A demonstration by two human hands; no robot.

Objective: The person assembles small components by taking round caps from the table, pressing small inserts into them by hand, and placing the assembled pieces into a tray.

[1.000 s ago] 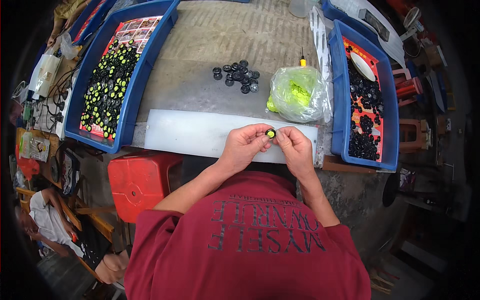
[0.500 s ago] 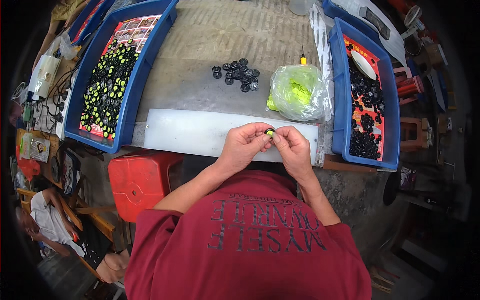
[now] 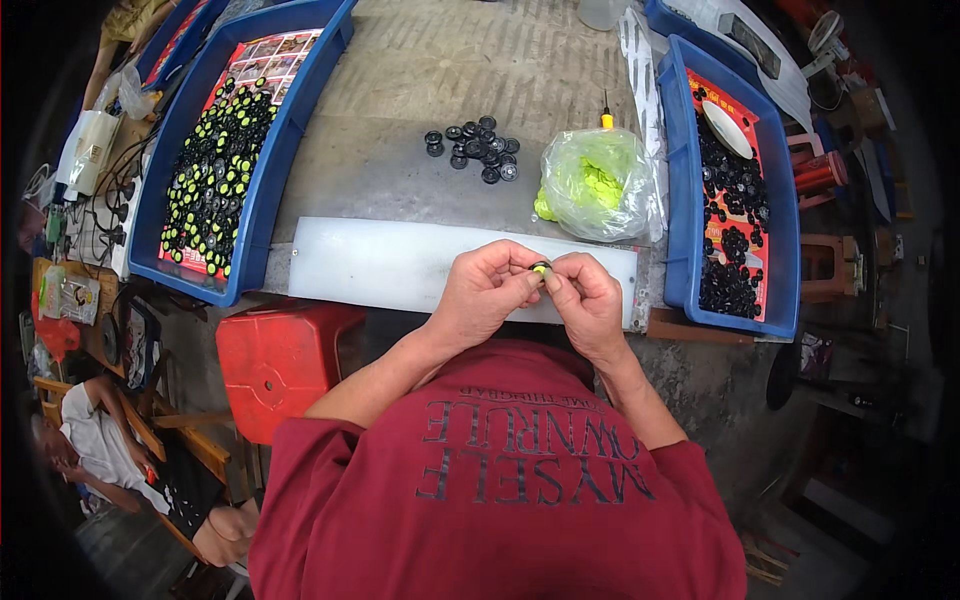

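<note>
Between the fingertips of both hands is a small black wheel with a yellow-green centre. My left hand pinches its left side, and my right hand grips it from the right, thumb against the coloured part. Both hands are above the white board along the table's near edge. Beyond them lies a loose pile of black wheels. To its right, a clear plastic bag holds yellow-green discs.
On the left, a blue tray holds many black wheels with yellow-green centres. Another blue tray at right contains black parts and a white oval dish. A yellow-handled screwdriver stands behind the bag. A red stool is lower left; a person sits beyond.
Both hands have shifted very slightly while keeping the wheel pinched between them. The trays, pile and bag are where they were.
</note>
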